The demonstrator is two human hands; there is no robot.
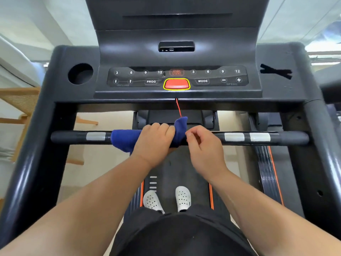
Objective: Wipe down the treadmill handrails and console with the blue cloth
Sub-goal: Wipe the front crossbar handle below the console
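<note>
Grips blue cloth (123,139) round crossbar (289,138) with left hand (154,140), right hand (205,147) slack, empty; risks snagging red cord (178,108) at cloth tip

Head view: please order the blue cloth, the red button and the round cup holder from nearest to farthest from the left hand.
1. Blue cloth: wrapped on the handrail, gripped by the left hand.
2. Red button: console centre, ahead.
3. Cup holder: console's far left corner.
</note>
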